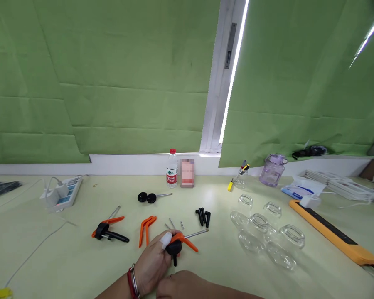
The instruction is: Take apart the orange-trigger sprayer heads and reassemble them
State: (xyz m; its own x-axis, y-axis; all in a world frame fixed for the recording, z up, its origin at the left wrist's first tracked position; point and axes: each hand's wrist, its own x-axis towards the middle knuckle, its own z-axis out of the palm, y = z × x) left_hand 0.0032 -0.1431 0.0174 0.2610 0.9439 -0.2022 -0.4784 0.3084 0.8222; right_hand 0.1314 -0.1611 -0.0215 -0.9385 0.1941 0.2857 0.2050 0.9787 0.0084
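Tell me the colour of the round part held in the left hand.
The round part in the left hand is black, seen in the head view.

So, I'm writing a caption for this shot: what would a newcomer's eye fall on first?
Probably the green sheets filling the upper half, split by a bright strip of window frame. Next, the orange-and-black piece in the left hand, low near the centre. Then the long orange bar lying aslant at the right, beside the clear containers.
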